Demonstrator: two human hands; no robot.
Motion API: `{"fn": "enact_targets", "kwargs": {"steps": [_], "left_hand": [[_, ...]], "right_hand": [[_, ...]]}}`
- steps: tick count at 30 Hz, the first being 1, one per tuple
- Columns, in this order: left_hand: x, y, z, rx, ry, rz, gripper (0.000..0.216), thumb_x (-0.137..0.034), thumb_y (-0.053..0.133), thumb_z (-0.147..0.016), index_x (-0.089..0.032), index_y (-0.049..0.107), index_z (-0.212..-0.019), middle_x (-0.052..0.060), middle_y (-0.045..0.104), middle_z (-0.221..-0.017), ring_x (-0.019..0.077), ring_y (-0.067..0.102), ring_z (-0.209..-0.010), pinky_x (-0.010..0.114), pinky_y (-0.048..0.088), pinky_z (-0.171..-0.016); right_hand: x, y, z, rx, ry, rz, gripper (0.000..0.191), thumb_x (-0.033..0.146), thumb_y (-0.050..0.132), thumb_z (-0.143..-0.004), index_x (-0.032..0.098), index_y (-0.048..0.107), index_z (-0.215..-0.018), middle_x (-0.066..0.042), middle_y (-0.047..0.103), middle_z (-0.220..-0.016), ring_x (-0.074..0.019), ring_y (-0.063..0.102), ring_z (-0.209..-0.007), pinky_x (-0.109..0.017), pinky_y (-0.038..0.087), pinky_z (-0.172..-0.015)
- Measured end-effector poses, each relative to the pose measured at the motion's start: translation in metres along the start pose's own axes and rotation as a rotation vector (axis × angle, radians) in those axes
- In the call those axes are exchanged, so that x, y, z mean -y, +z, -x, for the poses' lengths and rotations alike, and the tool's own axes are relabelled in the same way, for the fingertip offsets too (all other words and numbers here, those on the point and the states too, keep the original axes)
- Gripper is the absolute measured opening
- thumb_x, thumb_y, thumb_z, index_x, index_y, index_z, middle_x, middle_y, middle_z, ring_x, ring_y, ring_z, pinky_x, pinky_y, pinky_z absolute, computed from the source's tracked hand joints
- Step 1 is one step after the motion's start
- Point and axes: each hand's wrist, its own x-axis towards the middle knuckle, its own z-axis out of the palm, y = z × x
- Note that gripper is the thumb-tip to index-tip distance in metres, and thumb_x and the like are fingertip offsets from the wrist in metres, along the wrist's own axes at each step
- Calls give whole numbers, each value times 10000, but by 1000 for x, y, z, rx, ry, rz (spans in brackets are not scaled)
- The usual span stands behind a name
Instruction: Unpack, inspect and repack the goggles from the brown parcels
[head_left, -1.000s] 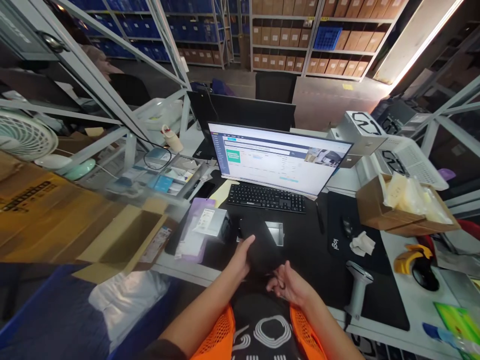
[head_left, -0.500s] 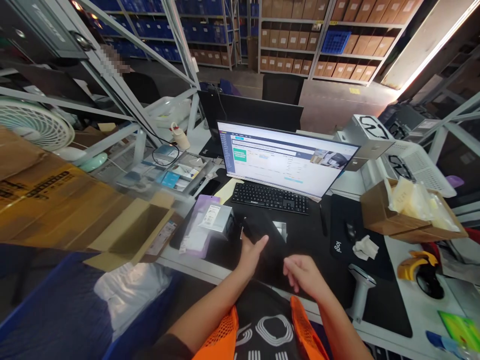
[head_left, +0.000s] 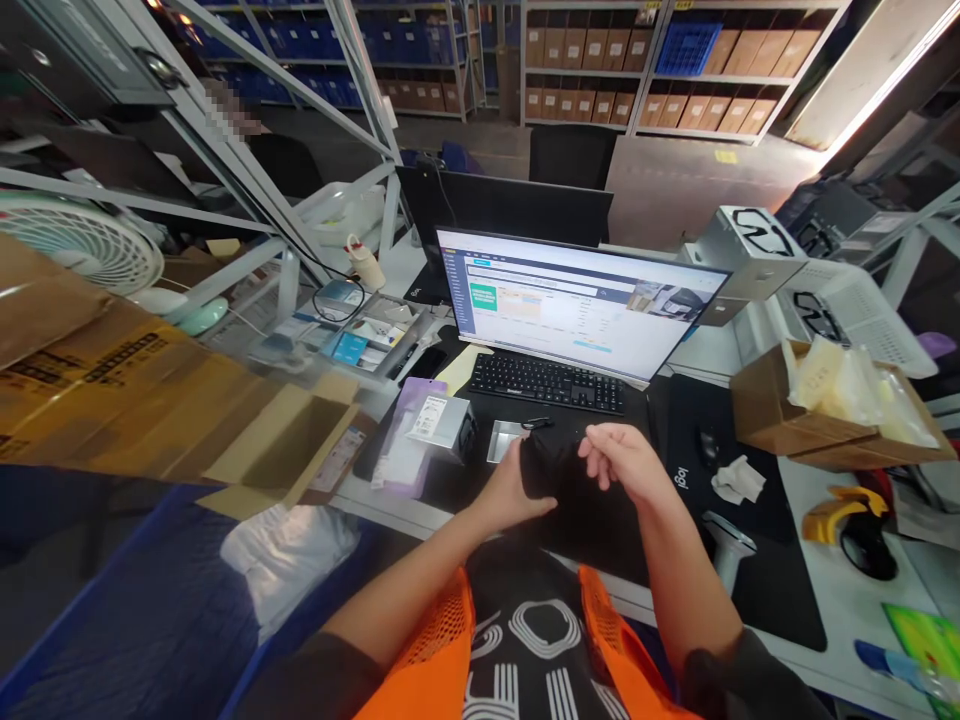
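Head view, clasping a black item (head_left: 544,466) in the left hand (head_left: 513,496), curling the right hand (head_left: 619,458) apart, unclear whether gripping anything

We count two hands (head_left: 510,492), one dark item (head_left: 543,468) in the left; beyond them, one keyboard (head_left: 547,384) and two monitors (head_left: 555,305); right of them, one mouse (head_left: 707,447) and one scanner (head_left: 729,546); leftward, one fan (head_left: 82,245).

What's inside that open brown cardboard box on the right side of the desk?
Pale yellow and whitish plastic bags stick up from the box; anything deeper is hidden beneath them and behind its sides.
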Motion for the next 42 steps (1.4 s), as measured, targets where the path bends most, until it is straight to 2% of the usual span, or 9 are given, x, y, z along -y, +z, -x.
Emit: {"fn": "enact_targets", "kwargs": {"steps": [7, 12, 16, 20, 24, 28, 35, 38, 42], "left_hand": [[-28, 0, 14, 102, 152, 53, 715, -107, 770, -592, -201, 583, -1276, 138, 593, -1269, 375, 511, -1247, 511, 331, -1143], [-5, -2, 29, -60, -41, 236, 813, -129, 863, -500, -194, 595, -1265, 153, 603, -1290, 398, 520, -1256, 507, 341, -1140], [21, -4, 32, -346, -267, 476, 809, -264, 883, -573, -178, 519, -1291, 145, 627, -1276, 348, 576, -1211, 489, 395, -1097], [27, -1, 38, -371, -392, 916, 601, -245, 824, -615, -137, 615, -1168, 136, 692, -1176, 314, 639, -1120, 443, 474, -1022], [21, 5, 52, -292, -477, 1101, 573, -149, 776, -548, -99, 678, -1110, 151, 725, -1118, 322, 661, -1091, 450, 474, -1034], [16, 9, 67, -290, -547, 1195, 543, -150, 777, -547, -120, 706, -1084, 132, 728, -1137, 318, 649, -1138, 434, 460, -1058], [27, 18, 81, -410, -609, 1218, 446, -121, 784, -505, -145, 710, -944, 77, 752, -1026, 279, 653, -1125, 367, 488, -1025], [33, 21, 87, -435, -613, 1225, 413, -130, 783, -522, -143, 695, -925, 75, 753, -992, 275, 675, -1074, 361, 521, -978], [37, 24, 94, -451, -639, 1238, 439, -123, 789, -558, -142, 669, -980, 86, 749, -952, 286, 694, -1038, 404, 537, -979]], "right_hand": [[-10, -1, -25, -52, 32, 137, 509, 627, 650, -791, 163, 588, -589, 2, 545, -431, -77, 435, -301, -192, 284, -357], [-23, 4, -9, 77, 90, 84, 527, 657, 602, -836, 136, 665, -800, -32, 642, -579, -126, 584, -424, -197, 394, -397], [-52, 26, 32, 322, 17, 31, 450, 540, 516, -958, 144, 673, -1104, -132, 720, -1001, -229, 723, -895, -366, 602, -773], [-79, 51, 53, 29, -317, 425, 431, 224, 501, -947, 199, 553, -1374, -145, 562, -1367, -264, 533, -1287, -488, 420, -1125], [-85, 59, 52, -80, -393, 649, 386, 153, 562, -900, 168, 615, -1282, -157, 575, -1335, -285, 542, -1253, -481, 457, -1097], [-92, 61, 49, 33, -544, 822, 306, 76, 550, -909, 188, 701, -1151, -124, 640, -1281, -288, 563, -1225, -472, 486, -1056], [-108, 74, 33, 224, -604, 1125, 507, 98, 813, -739, 113, 661, -1223, -165, 655, -1255, -351, 543, -1231, -479, 504, -963], [-109, 79, 28, 298, -669, 1134, 200, 75, 690, -852, 137, 707, -1041, -142, 704, -1090, -306, 578, -1170, -433, 496, -920], [-109, 71, 27, 288, -626, 878, 109, 93, 619, -883, 170, 695, -864, -102, 708, -981, -257, 606, -1050, -410, 466, -929]]}}
